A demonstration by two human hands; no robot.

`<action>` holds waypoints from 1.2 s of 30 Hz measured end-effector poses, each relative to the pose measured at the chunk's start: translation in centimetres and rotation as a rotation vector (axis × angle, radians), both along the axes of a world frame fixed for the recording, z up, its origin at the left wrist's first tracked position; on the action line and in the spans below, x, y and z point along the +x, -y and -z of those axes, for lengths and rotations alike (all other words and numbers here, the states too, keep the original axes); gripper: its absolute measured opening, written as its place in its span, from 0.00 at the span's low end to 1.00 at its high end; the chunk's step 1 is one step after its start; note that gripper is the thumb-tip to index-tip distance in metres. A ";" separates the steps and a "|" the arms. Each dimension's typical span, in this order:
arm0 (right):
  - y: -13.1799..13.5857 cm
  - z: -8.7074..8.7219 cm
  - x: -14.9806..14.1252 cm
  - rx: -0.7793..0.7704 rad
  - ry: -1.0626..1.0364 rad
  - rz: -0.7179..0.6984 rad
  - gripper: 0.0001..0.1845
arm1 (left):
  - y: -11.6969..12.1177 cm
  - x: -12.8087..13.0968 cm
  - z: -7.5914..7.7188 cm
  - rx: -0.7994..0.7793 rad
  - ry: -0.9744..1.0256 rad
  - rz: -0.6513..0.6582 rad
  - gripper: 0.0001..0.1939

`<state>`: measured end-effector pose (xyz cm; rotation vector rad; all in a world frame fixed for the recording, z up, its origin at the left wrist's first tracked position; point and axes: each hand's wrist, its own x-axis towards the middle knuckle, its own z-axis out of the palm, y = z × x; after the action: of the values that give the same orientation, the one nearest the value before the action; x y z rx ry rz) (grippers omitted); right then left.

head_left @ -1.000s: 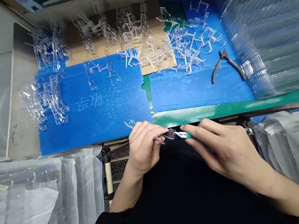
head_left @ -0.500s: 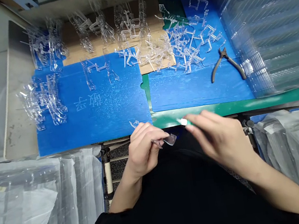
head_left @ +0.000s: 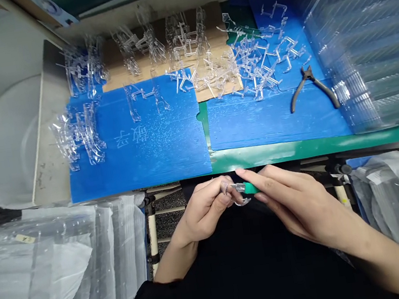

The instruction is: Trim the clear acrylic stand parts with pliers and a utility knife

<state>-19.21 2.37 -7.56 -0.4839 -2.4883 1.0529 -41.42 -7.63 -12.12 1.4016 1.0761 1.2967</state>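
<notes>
Low in front of my body, my left hand [head_left: 210, 207] is closed around a small clear plastic part [head_left: 243, 202], whose curved end pokes out past the fingers. Pinched in my right hand [head_left: 297, 200] is what looks like a craft knife [head_left: 249, 188], with a green handle and a metal collar. Its metal end points left and meets the part at my left fingertips; the very tip is hidden there. Both hands are close together, just off the table's front edge.
On the blue sheets [head_left: 169, 149] lie clear moulded parts [head_left: 81, 134] in stacks and a loose heap of clear sprues [head_left: 254, 66]. Side cutters [head_left: 310, 85] rest at right, beside stacked clear trays [head_left: 387, 51]. Bagged sheets [head_left: 65, 279] stand below on the left.
My right hand has moved left and brought the knife against the plastic part. My left hand has shifted slightly right. The whole view has swung a little.
</notes>
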 end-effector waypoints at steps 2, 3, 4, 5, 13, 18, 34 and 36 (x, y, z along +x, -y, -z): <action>0.2 0.0 0.0 -0.006 0.005 -0.013 0.30 | 0.0 0.0 -0.1 0.009 -0.003 0.008 0.15; 0.2 0.0 0.0 -0.010 0.004 -0.017 0.30 | 0.0 0.0 -0.1 0.017 -0.006 0.010 0.14; 0.3 0.0 0.1 -0.017 0.001 -0.019 0.31 | -0.1 0.1 -0.1 0.022 -0.010 0.012 0.14; 0.4 0.0 0.1 -0.028 -0.004 -0.020 0.31 | -0.1 0.1 -0.1 0.027 -0.014 0.013 0.13; 1.0 -0.7 0.1 -0.226 -0.024 0.001 0.29 | -0.1 -0.1 0.0 0.031 -0.042 0.007 0.11; 1.3 0.1 -0.6 -0.263 -0.074 0.085 0.26 | 0.0 -0.1 0.1 0.008 -0.019 0.015 0.13; 1.4 4.6 -2.1 -0.842 -0.262 0.452 0.18 | -2.3 0.7 -0.5 0.177 0.966 -0.626 0.10; 2.0 5.3 -2.7 -0.931 -0.334 0.442 0.13 | -2.6 1.1 -0.6 0.149 0.959 -0.675 0.11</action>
<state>-21.92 0.35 -12.86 -0.9565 -1.3913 1.8519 -40.33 -5.03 -11.57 0.3270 0.7690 2.2329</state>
